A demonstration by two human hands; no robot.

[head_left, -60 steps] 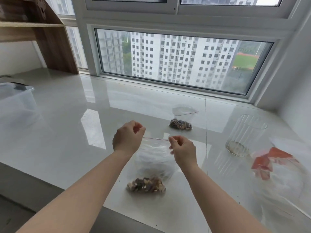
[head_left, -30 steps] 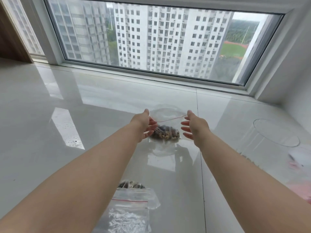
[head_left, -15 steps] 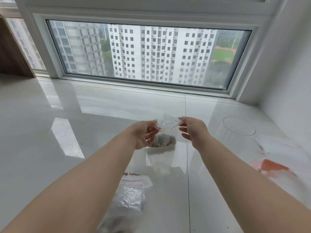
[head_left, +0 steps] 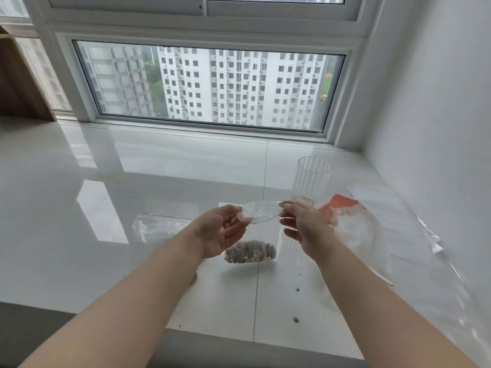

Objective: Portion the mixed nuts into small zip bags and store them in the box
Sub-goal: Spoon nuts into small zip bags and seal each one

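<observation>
Small zip bag [head_left: 261,229] held aloft, mouth gaping; left hand [head_left: 221,229] and right hand [head_left: 305,227] each pinching 1 top corner. Film limp, likely slippery; nuts [head_left: 249,252] weight the bottom. Best gripped at zip strip.

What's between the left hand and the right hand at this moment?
In the head view, the open mouth of the small zip bag spans between the left hand and right hand; each pinches one end.

Single head cam, wide-angle, facing forward and down.
I'm looking from my head along both forearms at the white counter [head_left: 159,181] close below, facing the window [head_left: 212,86]; no second view sharing anything.
</observation>
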